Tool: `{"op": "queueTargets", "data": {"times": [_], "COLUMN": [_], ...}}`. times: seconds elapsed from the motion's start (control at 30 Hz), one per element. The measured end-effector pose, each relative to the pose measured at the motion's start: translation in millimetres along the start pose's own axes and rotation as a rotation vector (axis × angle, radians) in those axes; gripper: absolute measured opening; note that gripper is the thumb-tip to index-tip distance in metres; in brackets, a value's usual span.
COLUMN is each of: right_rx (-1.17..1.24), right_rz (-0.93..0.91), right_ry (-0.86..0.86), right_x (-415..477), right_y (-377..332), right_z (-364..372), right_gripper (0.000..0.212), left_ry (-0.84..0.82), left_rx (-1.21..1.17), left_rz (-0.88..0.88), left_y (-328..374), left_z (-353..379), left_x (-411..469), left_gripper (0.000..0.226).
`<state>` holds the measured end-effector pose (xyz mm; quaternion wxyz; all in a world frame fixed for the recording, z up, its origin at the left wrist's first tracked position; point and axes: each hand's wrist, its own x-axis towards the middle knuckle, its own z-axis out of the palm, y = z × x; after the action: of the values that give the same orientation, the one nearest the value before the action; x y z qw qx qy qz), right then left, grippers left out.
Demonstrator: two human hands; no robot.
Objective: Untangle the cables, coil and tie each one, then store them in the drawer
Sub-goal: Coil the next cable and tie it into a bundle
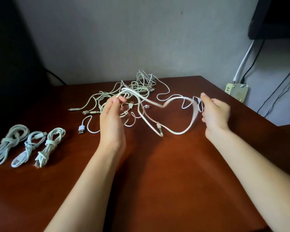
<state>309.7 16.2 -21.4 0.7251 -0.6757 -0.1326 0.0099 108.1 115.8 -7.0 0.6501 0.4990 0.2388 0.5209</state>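
Our left grip (111,114) pinches the thick white cable (178,133) near one end. Right grip (214,111) pinches it at the far bend. Both are raised over the tabletop (157,173), just in front of the tangle (141,84). Risk: we pull, a thin loop snags, the knot tightens. Blur hides the crossings; no drawer in view.

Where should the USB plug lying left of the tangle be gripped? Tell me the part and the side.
Probably best to pinch the USB plug by its silver-and-white body, coming from the near left across its narrow sides. It lies flat on the table, clear of the tangle, while its cord loops back toward the left hand.
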Motion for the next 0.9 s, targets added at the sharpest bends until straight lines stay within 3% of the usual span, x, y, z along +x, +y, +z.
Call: {"op": "queueTargets", "data": {"times": [0.13, 0.27, 0.33, 0.53, 0.77, 0.9], "right_rx": [-0.082, -0.17, -0.217, -0.299, -0.1, -0.163], "right_rz": [-0.387, -0.749, -0.853, -0.934, -0.865, -0.833], "right_ry": [-0.006, -0.282, -0.413, -0.55, -0.632, -0.641], "right_x": [-17, -58, -72, -74, -80, -80], "right_y": [-10, -17, -14, -8, -17, -15], "right_z": [-2, 9, 15, 21, 18, 21], "right_gripper": [0.037, 0.019, 0.022, 0.034, 0.028, 0.036], "left_ry": [-0.08, -0.174, -0.246, -0.449, -0.445, -0.459], "left_rx": [-0.004, 0.097, 0.141, 0.312, 0.369, 0.34], "left_rz": [-0.025, 0.001, 0.023, 0.142, 0.106, 0.122], "left_y": [7, 8, 8, 17, 26, 29], "left_z": [0, 3, 5, 14, 9, 1], "left_x": [-2, -7, -9, -20, -16, -13], "left_gripper": [0.031, 0.032, 0.032, 0.021, 0.019, 0.037]}}
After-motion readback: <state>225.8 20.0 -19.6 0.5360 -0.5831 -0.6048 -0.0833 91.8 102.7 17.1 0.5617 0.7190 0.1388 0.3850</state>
